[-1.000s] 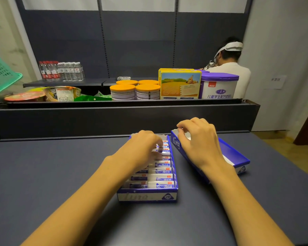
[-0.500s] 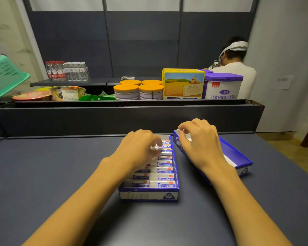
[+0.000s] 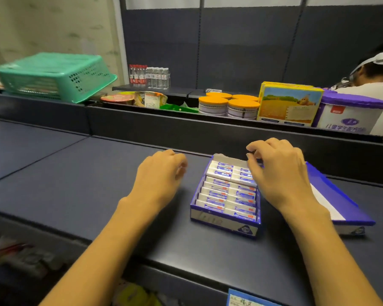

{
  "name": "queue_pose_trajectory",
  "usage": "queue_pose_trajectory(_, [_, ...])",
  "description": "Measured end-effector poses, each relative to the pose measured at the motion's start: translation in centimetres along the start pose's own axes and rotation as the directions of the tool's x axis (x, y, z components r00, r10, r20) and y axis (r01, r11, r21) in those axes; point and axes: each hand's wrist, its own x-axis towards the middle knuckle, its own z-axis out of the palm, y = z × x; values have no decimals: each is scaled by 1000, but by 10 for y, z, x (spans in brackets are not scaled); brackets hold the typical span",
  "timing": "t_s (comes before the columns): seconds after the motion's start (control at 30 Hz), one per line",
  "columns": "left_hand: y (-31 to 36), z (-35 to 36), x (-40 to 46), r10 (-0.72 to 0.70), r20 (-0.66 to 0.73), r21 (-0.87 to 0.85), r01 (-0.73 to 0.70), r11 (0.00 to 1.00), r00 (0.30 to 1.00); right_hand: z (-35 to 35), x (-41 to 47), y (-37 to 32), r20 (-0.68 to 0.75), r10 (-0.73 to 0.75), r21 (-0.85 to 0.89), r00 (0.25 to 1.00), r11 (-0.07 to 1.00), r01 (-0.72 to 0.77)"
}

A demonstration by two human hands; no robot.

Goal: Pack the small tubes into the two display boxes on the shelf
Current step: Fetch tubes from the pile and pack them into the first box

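- Packing looks well along: the near display box [image 3: 226, 202] sits on the dark shelf [image 3: 75, 182] with small tubes [image 3: 224, 192] laid flat in two columns, filling it from front wall to back.
- The right hand [image 3: 279, 173] hovers over the far right corner of that box, fingers curled down among the rearmost tubes; whether it pinches one or only nudges it, I cannot tell.
- The left hand [image 3: 162, 173] hangs just left of the box, apart from it, fingers loosely curled and, as far as shows, holding nothing.
- The second display box [image 3: 340, 206] lies just to the right, partly hidden by the right forearm; the part in view shows a bare white floor and no tubes.
- My judgement: the step in hand is seating the last rows of the near box. The next move calls for pressing those raised rear tubes level, then turning to the second box; no loose tubes are in view to fill it.
- Behind the shelf runs a raised ledge carrying a green basket [image 3: 56, 76], orange-lidded tins [image 3: 228, 107], a yellow carton [image 3: 290, 102] and a purple-lidded tub [image 3: 349, 113].
- Further back, water bottles [image 3: 149, 76] stand against dark wall panels, and another person [image 3: 376, 85] works at the far right.
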Motion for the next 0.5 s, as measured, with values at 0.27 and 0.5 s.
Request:
queue_pose_trajectory(0.27, [-47,-8,-50,-114,-21,-55,113,992,993,16,-10,-92,21,-174,39,985,984,173])
queue_pose_trajectory(0.5, [-137,-43,-82,-131,-56,-52,128,990,990,50,-16,-210,-70,-168,98,983,980,174])
